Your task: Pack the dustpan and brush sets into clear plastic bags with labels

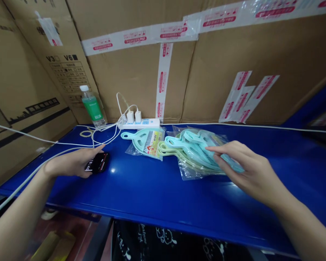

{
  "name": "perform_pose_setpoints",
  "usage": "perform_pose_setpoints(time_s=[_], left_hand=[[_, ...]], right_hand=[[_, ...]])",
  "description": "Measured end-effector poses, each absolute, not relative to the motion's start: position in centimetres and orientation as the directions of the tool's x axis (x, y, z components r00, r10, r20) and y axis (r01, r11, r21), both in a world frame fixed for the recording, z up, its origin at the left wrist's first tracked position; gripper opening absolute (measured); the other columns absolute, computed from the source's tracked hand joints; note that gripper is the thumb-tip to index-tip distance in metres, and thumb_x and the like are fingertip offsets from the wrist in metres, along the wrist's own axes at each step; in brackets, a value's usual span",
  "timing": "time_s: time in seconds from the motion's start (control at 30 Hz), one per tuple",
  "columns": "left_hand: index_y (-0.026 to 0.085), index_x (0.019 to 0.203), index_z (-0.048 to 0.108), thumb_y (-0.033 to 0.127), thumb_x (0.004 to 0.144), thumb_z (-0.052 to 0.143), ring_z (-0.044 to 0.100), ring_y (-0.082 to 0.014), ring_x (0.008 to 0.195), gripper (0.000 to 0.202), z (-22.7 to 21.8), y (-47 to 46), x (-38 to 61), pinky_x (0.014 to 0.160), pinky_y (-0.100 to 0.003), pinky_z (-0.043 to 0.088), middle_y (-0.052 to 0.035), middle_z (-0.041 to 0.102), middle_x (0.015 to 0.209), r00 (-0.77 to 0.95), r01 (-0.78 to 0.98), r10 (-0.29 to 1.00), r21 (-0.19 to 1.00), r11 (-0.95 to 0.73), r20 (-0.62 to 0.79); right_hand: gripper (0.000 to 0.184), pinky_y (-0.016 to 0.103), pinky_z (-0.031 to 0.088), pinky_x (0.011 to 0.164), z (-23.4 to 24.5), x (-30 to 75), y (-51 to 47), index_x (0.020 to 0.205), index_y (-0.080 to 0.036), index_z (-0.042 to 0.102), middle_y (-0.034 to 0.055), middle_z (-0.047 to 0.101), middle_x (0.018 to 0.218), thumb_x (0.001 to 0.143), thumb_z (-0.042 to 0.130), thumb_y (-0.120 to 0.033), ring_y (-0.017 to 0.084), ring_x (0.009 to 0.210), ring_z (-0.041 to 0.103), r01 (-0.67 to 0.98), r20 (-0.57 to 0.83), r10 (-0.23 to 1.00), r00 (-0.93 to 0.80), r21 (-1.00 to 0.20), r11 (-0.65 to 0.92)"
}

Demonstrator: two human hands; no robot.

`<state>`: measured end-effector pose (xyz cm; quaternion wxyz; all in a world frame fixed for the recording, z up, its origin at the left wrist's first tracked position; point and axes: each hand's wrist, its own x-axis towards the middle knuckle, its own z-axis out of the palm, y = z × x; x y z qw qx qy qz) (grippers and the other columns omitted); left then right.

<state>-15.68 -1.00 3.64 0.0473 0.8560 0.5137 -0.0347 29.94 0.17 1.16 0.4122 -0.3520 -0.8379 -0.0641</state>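
Note:
My left hand (pixel 73 162) is at the left of the table, its thumb and fingers around the left end of a black smartphone (pixel 100 163) whose lit screen faces up. On the right, my right hand (pixel 246 166) reaches over a pile of bagged mini dustpans (pixel 198 148), light blue ones on top of pale green ones. Its index finger and thumb are stretched out and apart; whether they touch the plastic I cannot tell. Between the hands lies one light blue dustpan with a brush (pixel 146 142), in a clear bag with a colourful label.
A white power strip (pixel 149 123) with two chargers and loose white cables (pixel 108 136) lies along the back. A bottle with green liquid (pixel 92 107) stands at the back left. Taped cardboard (pixel 136 79) walls the blue table (pixel 152 192).

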Motion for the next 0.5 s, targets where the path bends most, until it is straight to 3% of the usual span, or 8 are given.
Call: perform_pose_setpoints(time_s=[0.13, 0.37, 0.5], left_hand=[[0.024, 0.151, 0.014, 0.011, 0.067, 0.053, 0.053, -0.0264, 0.123, 0.093, 4.01, -0.83, -15.42, 0.104, -0.037, 0.042, -0.0076, 0.053, 0.139, 0.482, 0.876, 0.866, 0.04, -0.481, -0.136], [0.019, 0.151, 0.016, 0.01, 0.072, 0.051, 0.036, -0.0277, 0.137, 0.087, 4.02, -1.33, -14.95, 0.112, -0.04, 0.033, -0.0095, 0.03, 0.154, 0.52, 0.854, 0.847, 0.097, -0.511, -0.114], [0.021, 0.151, 0.009, 0.011, 0.074, 0.049, 0.031, -0.0259, 0.139, 0.088, 4.19, -1.8, -14.66, 0.114, -0.038, 0.029, -0.0055, 0.024, 0.156, 0.537, 0.843, 0.835, 0.114, -0.526, -0.117]], right_hand=[[0.019, 0.034, 0.048, 0.065, 1.02, 29.96, 0.17, 0.105, -0.027, 0.06, 0.0019, 0.064, 0.078, 0.094, 0.044, -0.025, 0.018, 0.067, 0.06, 0.638, 0.731, 0.531, -0.429, -0.171, 0.751], [0.02, 0.034, 0.049, 0.066, 1.02, 30.02, 0.07, 0.109, -0.026, 0.058, 0.002, 0.065, 0.082, 0.094, 0.044, -0.027, 0.018, 0.071, 0.062, 0.658, 0.724, 0.544, -0.424, -0.166, 0.734], [0.02, 0.032, 0.047, 0.065, 0.87, 29.94, 0.19, 0.109, -0.026, 0.058, 0.0017, 0.064, 0.08, 0.094, 0.044, -0.027, 0.017, 0.069, 0.06, 0.657, 0.724, 0.523, -0.449, -0.129, 0.743]])
